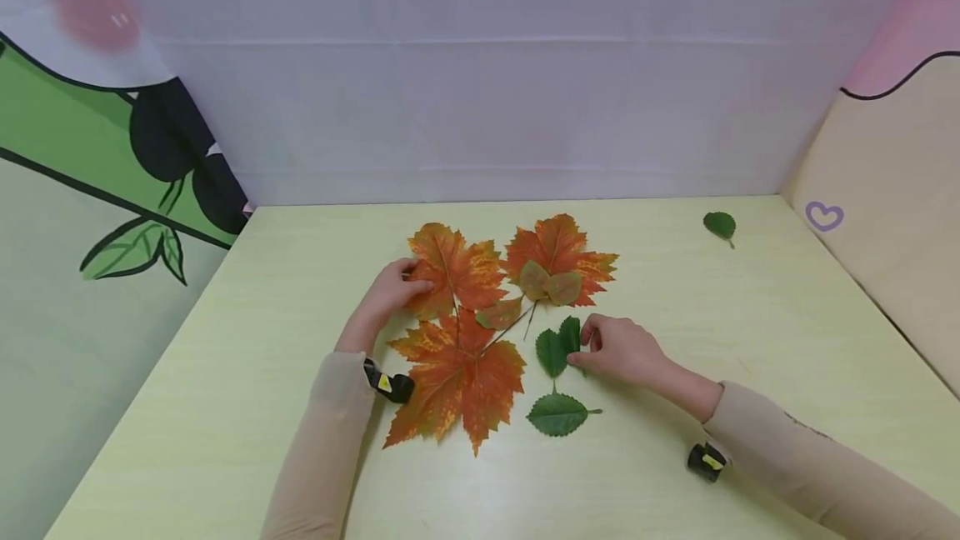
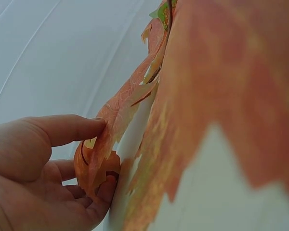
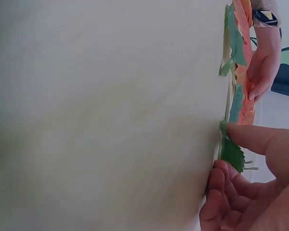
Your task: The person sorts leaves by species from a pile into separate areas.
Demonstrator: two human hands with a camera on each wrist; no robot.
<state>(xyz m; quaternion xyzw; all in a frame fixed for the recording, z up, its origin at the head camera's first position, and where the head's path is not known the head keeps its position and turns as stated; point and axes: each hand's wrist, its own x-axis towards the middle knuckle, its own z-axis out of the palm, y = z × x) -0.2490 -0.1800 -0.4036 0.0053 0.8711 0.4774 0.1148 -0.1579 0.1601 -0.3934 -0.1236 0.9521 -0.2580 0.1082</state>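
Broad orange-red jagged fabric-looking maple leaf (image 2: 226, 86) nearest. Left grip (image 1: 390, 288) pinches similar upper-left leaf (image 1: 453, 269) by edge; right grip (image 1: 622, 348) pinches small dark-green serrated leaf (image 1: 572, 335), mid-surface (image 1: 637, 473). Likely light, floppy; take stems.

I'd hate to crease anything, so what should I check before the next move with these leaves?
1. Left hand pinching the upper-left orange leaf: ok.
2. Right hand pinching the held green leaf: ok.
3. Upper-left orange leaf clear of the lower orange leaf: not ok, they overlap.
4. Held green leaf free of the neighbouring green leaf: cannot tell.
5. Lone green leaf at back right clear of both hands: ok.
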